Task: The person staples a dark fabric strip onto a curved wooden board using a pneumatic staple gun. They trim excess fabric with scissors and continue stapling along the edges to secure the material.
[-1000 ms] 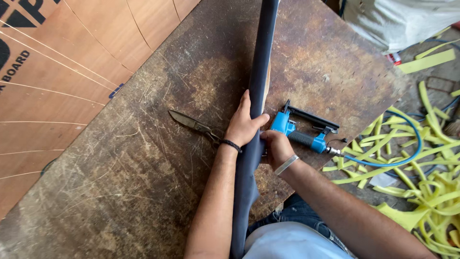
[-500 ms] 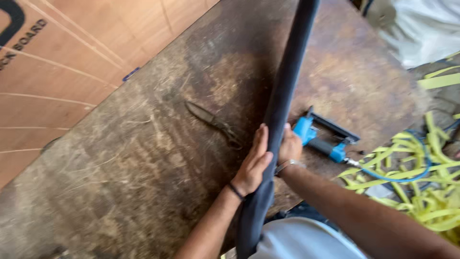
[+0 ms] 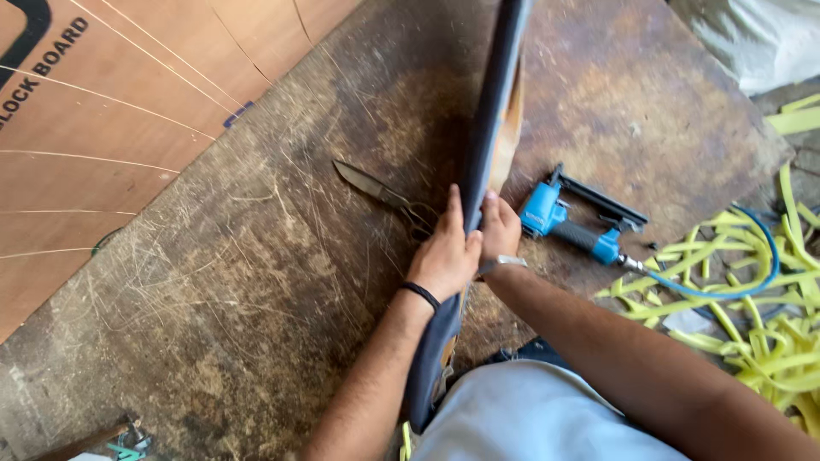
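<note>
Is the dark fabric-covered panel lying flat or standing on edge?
On edge: the panel rises from the workbench, left hand and right hand gripping it.

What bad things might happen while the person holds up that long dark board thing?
The long dark panel stands on its thin edge, gripped only low down by the left hand and right hand, so its far end might tip sideways. The open scissors lie right beside the left hand and could nick it. The blue staple gun sits near the right hand; a falling panel might knock it.
</note>
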